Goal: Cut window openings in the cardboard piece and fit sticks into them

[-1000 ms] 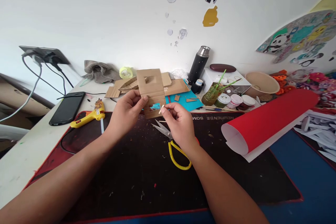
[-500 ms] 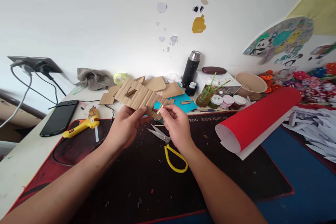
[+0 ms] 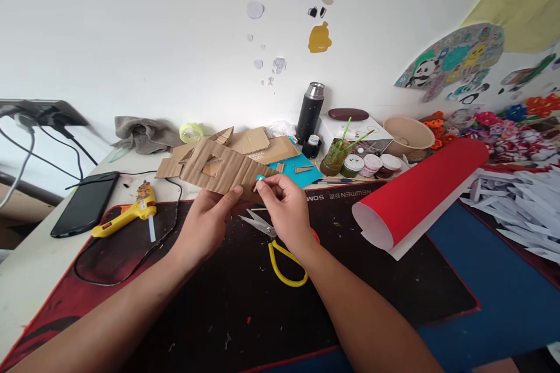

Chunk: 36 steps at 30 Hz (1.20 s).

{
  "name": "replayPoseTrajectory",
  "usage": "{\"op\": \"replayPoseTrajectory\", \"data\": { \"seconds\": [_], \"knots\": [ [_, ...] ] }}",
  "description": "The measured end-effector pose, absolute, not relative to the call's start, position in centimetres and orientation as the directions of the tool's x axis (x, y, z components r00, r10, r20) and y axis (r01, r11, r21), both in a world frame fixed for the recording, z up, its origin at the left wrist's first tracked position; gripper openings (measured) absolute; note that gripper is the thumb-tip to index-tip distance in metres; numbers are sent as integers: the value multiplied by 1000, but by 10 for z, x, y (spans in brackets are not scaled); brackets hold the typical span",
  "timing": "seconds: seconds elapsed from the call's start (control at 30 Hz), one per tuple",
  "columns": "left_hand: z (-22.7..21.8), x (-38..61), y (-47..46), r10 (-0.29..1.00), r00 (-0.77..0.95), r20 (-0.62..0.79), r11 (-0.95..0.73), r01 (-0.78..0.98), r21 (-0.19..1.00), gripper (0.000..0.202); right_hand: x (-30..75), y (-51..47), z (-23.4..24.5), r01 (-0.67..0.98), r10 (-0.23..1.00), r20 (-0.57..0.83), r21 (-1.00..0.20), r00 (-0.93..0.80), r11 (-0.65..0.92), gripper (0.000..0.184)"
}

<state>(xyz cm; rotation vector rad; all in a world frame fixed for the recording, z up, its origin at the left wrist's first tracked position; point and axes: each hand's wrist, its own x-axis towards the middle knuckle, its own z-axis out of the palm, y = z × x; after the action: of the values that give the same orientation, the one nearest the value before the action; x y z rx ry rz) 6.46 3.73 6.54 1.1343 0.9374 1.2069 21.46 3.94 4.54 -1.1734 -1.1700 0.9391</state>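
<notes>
My left hand [image 3: 210, 213] is closed on a corrugated cardboard piece [image 3: 230, 173], thumb on its near face and fingers behind. A square window is cut through the cardboard's left part. At its right end my right hand [image 3: 284, 204] pinches a thin pale stick [image 3: 259, 183] between thumb and forefinger, close against a second opening. Most of the stick and that opening are hidden by the fingers. Below the right hand lie scissors [image 3: 286, 265] with yellow-wrapped handles, blades partly apart, on the dark desk mat [image 3: 210, 315].
A yellow glue gun [image 3: 126, 215] and a black phone [image 3: 85, 205] lie on the left. Behind are cardboard scraps [image 3: 249, 140], a blue sheet [image 3: 301, 169], a black flask [image 3: 310, 111] and paint jars [image 3: 352, 168]. Rolled red paper [image 3: 420, 198] and white paper strips [image 3: 516, 204] lie right.
The view has shifted slightly, so the desk items sit further left. The cardboard has turned a little in my hands, and the right fingers now cover more of its right opening.
</notes>
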Motion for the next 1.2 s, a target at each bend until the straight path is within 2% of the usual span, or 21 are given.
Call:
{"op": "replayPoseTrajectory", "data": {
  "seconds": [0.2,0.57,0.9,1.2],
  "knots": [
    [70,68,37,989,137,52,-17,-242,970,51,215,39,47,27,969,175,-985,172,173,25],
    [60,62,36,991,120,64,-39,-195,980,26,215,38,46,35,968,192,-981,159,189,24],
    [66,63,31,984,151,93,-76,-119,990,41,216,39,48,28,973,170,-986,157,167,26],
    [59,62,32,984,171,58,-21,-213,977,56,215,39,48,-33,980,125,-991,156,131,27]
  ]
}}
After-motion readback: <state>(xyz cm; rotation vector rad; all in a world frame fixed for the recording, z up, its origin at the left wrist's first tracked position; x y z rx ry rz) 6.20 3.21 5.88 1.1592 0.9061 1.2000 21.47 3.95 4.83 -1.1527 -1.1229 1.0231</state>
